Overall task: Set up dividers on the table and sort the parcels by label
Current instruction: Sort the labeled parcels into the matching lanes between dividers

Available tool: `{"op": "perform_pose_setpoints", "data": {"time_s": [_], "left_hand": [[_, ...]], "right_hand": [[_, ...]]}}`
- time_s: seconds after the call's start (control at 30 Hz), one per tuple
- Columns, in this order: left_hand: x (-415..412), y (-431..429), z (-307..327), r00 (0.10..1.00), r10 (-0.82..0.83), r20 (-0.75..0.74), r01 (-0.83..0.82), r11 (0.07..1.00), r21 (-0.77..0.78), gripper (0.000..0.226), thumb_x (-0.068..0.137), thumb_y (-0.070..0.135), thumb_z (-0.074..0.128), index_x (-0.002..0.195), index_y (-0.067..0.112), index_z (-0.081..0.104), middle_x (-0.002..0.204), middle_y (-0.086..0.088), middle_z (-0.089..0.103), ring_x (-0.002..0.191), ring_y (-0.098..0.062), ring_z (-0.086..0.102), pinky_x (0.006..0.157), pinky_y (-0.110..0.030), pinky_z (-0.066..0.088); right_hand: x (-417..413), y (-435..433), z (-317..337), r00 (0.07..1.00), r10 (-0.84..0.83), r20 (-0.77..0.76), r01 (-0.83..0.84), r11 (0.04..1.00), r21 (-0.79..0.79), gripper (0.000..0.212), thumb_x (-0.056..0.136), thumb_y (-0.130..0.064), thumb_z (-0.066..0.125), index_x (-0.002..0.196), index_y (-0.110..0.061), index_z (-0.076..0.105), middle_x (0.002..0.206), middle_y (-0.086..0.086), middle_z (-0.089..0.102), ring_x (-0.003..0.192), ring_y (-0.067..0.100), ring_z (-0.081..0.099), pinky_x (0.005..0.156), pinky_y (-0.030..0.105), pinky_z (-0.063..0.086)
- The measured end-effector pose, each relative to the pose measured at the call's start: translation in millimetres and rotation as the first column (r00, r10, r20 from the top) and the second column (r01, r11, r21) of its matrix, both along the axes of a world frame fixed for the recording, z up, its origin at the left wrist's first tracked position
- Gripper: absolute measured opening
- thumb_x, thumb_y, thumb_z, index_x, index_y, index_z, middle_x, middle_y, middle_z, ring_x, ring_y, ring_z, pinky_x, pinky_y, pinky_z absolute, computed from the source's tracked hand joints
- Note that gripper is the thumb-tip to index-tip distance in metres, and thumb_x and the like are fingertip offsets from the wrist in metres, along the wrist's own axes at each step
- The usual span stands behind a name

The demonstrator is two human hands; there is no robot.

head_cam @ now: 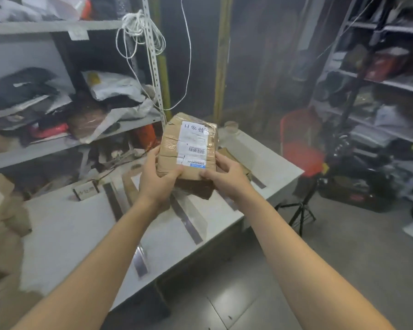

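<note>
Both bare forearms reach forward to the left hand (159, 178) and right hand (225, 173), each grip curled round a near corner of the small brown cardboard parcel with clear tape and a white label (188, 145), thumbs on top; it is held tilted above the white bench (69, 229), over its dark divider strips (186, 219); it looks stiff and probably light, its tape likely slick, so the corners seem the surest hold.

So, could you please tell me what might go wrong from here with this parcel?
The left hand and right hand grip only the near end of the parcel, so it could tip forward and slip. The label reads upside down from here, so it might be misread and sorted past the wrong tape strip on the table.
</note>
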State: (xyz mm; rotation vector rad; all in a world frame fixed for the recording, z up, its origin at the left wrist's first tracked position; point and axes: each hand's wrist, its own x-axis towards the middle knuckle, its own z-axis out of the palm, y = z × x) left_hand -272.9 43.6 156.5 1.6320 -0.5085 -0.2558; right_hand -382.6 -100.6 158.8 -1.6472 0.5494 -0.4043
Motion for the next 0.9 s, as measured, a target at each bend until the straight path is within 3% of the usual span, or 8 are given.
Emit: {"op": "perform_pose_setpoints", "data": {"time_s": [0.17,0.33,0.5,0.63,0.7,0.8,0.9], "left_hand": [[1,-77,-14,0.997,-0.063,-0.038,0.064,0.998,0.016,0.06,0.086,0.018,0.072,0.137,0.034,0.042,0.13,0.002,0.056,0.117,-0.018,0.057,0.096,-0.043,0.054],[19,-153,-29,0.995,-0.065,-0.08,0.063,0.998,-0.026,0.059,0.089,0.017,0.069,0.138,0.033,0.04,0.127,0.006,0.054,0.117,-0.015,0.055,0.095,-0.041,0.054],[44,-218,-50,0.993,-0.04,-0.114,0.037,0.999,-0.022,0.063,0.087,0.022,0.073,0.139,0.036,0.041,0.129,0.012,0.054,0.113,-0.003,0.052,0.094,-0.032,0.051],[60,-262,-63,0.989,-0.03,-0.146,0.031,1.0,0.004,0.061,0.084,0.025,0.076,0.13,0.046,0.042,0.116,0.029,0.053,0.108,0.008,0.052,0.096,-0.031,0.051],[65,-280,-71,0.988,-0.002,-0.156,0.007,0.999,0.033,0.063,0.083,0.028,0.076,0.134,0.045,0.042,0.121,0.025,0.055,0.111,0.005,0.053,0.099,-0.036,0.051],[71,-302,-84,0.984,0.053,-0.173,-0.039,0.995,0.087,0.066,0.083,0.032,0.075,0.139,0.042,0.04,0.129,0.019,0.055,0.117,-0.004,0.054,0.1,-0.041,0.052],[76,-322,-96,0.973,0.128,-0.192,-0.102,0.985,0.137,0.058,0.084,0.032,0.076,0.131,0.042,0.044,0.117,0.027,0.057,0.108,0.004,0.055,0.097,-0.037,0.052]], "right_hand": [[-7,-78,-7,0.999,-0.024,-0.02,0.024,1.0,-0.017,0.052,0.083,-0.017,0.074,0.119,-0.051,0.061,0.119,-0.017,0.07,0.111,0.007,0.066,0.089,0.032,0.058],[15,-153,-9,0.997,-0.036,-0.069,0.032,0.998,-0.057,0.06,0.084,-0.012,0.073,0.137,-0.035,0.058,0.123,-0.016,0.069,0.112,0.005,0.065,0.089,0.027,0.057],[43,-227,-10,0.989,0.006,-0.147,-0.021,0.995,-0.102,0.06,0.083,-0.011,0.074,0.129,-0.047,0.059,0.12,-0.023,0.069,0.112,0.003,0.066,0.093,0.029,0.055],[67,-284,-18,0.974,0.065,-0.217,-0.084,0.994,-0.076,0.066,0.083,-0.015,0.073,0.14,-0.044,0.053,0.127,-0.021,0.066,0.111,0.009,0.067,0.087,0.03,0.056],[79,-306,-24,0.964,0.078,-0.255,-0.099,0.992,-0.073,0.063,0.081,-0.021,0.074,0.138,-0.044,0.055,0.127,-0.019,0.066,0.114,0.011,0.065,0.083,0.028,0.054],[99,-334,-39,0.945,0.138,-0.297,-0.16,0.986,-0.051,0.068,0.072,-0.033,0.075,0.136,-0.046,0.056,0.128,-0.017,0.066,0.117,0.012,0.062,0.091,0.035,0.056],[118,-363,-58,0.919,0.231,-0.319,-0.248,0.969,-0.012,0.063,0.081,-0.026,0.076,0.138,-0.044,0.055,0.128,-0.019,0.065,0.118,0.01,0.062,0.092,0.033,0.056]]}}
